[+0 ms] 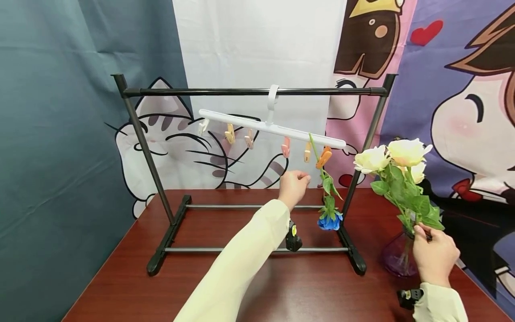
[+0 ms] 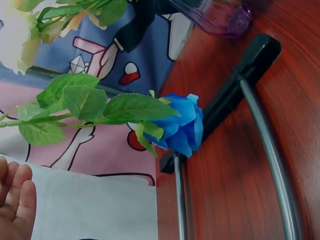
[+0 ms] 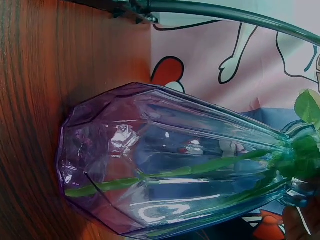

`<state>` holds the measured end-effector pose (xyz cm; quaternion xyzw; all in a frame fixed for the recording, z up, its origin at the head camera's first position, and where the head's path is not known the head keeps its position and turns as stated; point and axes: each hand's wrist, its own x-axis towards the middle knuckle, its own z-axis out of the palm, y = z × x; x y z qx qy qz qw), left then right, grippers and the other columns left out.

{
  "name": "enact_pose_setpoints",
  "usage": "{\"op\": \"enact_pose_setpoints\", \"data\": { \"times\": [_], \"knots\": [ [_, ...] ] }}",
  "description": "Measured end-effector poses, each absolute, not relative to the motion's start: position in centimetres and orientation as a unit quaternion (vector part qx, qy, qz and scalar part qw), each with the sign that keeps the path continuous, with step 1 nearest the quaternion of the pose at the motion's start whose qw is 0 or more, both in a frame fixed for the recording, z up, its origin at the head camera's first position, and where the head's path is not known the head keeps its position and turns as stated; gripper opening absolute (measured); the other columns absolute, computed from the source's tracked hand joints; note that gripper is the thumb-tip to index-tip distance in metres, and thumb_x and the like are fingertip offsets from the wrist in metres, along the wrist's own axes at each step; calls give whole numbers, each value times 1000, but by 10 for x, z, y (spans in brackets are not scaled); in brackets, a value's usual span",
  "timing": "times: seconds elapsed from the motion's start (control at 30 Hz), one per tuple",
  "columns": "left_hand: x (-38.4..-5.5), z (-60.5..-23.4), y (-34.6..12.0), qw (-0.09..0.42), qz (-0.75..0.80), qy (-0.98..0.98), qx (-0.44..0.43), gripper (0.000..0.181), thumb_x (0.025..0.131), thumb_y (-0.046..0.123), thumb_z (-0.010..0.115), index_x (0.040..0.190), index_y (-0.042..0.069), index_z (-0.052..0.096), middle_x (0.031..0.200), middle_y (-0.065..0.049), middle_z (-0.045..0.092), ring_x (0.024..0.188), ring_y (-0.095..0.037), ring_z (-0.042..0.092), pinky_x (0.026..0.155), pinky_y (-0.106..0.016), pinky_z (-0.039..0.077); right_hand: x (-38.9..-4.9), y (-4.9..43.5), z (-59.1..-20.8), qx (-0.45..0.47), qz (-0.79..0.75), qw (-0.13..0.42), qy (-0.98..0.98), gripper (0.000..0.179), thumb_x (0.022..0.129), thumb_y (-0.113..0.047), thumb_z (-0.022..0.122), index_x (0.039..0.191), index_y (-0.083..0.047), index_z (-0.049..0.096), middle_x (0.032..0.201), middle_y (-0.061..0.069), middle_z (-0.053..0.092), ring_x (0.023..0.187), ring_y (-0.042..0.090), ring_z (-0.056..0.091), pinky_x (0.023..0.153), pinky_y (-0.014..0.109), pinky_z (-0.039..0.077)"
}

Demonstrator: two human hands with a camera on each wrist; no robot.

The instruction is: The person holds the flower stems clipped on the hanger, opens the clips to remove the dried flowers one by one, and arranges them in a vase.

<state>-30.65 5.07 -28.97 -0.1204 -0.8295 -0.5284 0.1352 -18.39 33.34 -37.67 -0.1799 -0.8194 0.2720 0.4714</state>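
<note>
A blue rose (image 1: pixel 330 221) hangs head down from an orange clothespin (image 1: pixel 324 157) on the white clip hanger (image 1: pixel 241 121). Left of its stem my left hand (image 1: pixel 293 189) is raised below the hanger, its fingers loosely bent and holding nothing; in the left wrist view the fingertips (image 2: pixel 22 192) are apart from the rose. My right hand (image 1: pixel 436 254) pinches a green rose stem at the mouth of a purple glass vase (image 3: pixel 170 165); the exact contact is partly hidden by leaves. White roses (image 1: pixel 406 153) rise above that hand.
The hanger hooks over the top bar of a black rack (image 1: pixel 201 92) and tilts down to the right. Several other clothespins, such as a pink one (image 1: pixel 286 147), hang along it. The rack and vase stand on a brown wooden table (image 1: pixel 257 290), with printed cloths behind.
</note>
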Motion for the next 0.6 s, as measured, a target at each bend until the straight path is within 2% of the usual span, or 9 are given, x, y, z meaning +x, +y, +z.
{"op": "enact_pose_setpoints", "data": {
  "times": [0.3,0.6],
  "knots": [
    [-307,-287,61,137,-576,-796,-127,18,87,19,66,96,6,73,77,-5,71,68,-10,66,57,-19,47,-185,334,-376,-145,245,507,-814,19,81,-7,61,86,9,68,81,35,60,83,52,50,66,59,30],
    [-308,-289,68,143,-587,-788,-117,15,84,20,69,91,8,75,77,-4,71,68,-12,66,56,-20,48,-183,334,-377,-154,262,481,-823,15,84,-5,61,92,6,67,91,30,63,89,48,51,73,56,31]
  ]
}}
